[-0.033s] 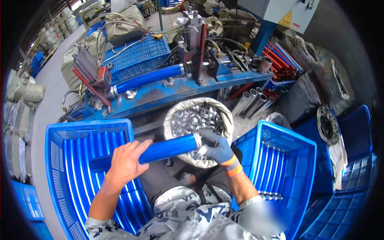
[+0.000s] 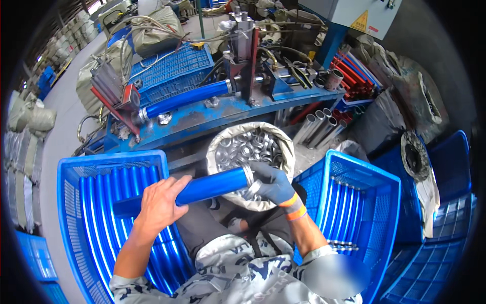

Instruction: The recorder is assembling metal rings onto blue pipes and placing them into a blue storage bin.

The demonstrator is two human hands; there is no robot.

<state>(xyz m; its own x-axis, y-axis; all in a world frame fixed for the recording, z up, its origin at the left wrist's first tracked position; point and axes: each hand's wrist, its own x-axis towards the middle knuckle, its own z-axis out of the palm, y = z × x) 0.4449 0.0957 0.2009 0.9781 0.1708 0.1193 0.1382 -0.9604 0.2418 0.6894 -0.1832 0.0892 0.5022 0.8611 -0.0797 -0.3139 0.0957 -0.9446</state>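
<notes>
Plainly, a smooth, glossy blue tube (image 2: 212, 186) runs across the middle of the frame, straight and round, tilted so its right end sits higher than its left. A pale silver ring (image 2: 248, 175), ridged and metallic, sits at that right end. The bare left hand (image 2: 161, 202) wraps over the tube from above, closed around it left of its middle, and the tube's darker end sticks out past the knuckles. The right hand (image 2: 273, 183), in a blue-grey knit glove with an orange cuff, curls its fingers at the ringed end, touching the ring; another shiny metal piece (image 2: 252, 190) is held low in the same grip. How hard those fingers press, I cannot tell.

So the tube lies between both hands, its right part over the near rim of a coarse, cream cloth sack (image 2: 288, 167) at centre, heaped with loose curved metal rings (image 2: 248, 147). Its left end is above a blue plastic crate (image 2: 112, 158) at lower left, perforated at the sides and packed with rows of shiny blue tubes (image 2: 101, 218). At lower right, a second crate (image 2: 387, 202) holds thinner-looking blue tubes (image 2: 344, 213) with silver ends.
</notes>
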